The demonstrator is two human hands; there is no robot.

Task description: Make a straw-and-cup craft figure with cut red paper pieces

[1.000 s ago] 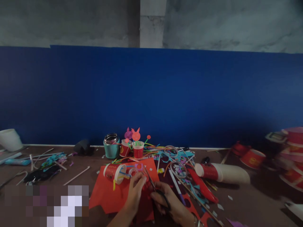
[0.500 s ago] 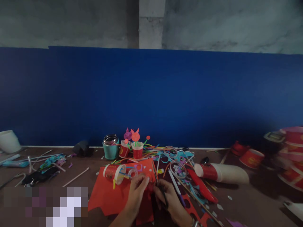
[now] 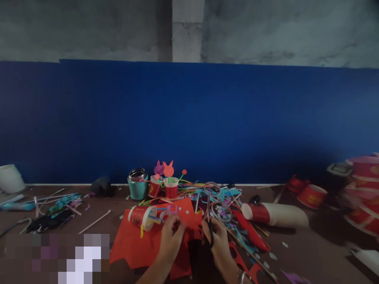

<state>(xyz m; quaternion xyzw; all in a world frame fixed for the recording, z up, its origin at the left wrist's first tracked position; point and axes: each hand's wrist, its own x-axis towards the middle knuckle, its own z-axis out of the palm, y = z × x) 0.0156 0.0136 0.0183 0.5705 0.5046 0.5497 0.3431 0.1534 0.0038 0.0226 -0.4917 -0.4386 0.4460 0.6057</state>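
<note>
In the head view, my right hand (image 3: 217, 236) holds a pair of dark-handled scissors (image 3: 210, 228), blades pointing away from me. To its left, my left hand (image 3: 172, 236) is closed with thumb and fingers drawn together; whatever lies in the pinch is too small to make out. Both hands are above sheets of red paper (image 3: 133, 244). A red-and-white paper cup (image 3: 139, 217) lies on its side left of my left hand, with pipe cleaners sticking out. Behind stands another red cup (image 3: 171, 190) bearing an orange-red eared paper figure (image 3: 168, 170).
A turquoise metal container (image 3: 138, 187) stands at the back. Paper scraps and pipe cleaners clutter the table right of the cups, beside a red pouch (image 3: 251, 232). A stack of paper cups (image 3: 284, 215) lies at right. A blue panel (image 3: 189, 118) rises behind the table.
My hands have moved apart. The right one has shifted right with the scissors, whose blades have swung more upright, away from my left fingertips. My left hand has barely moved.
</note>
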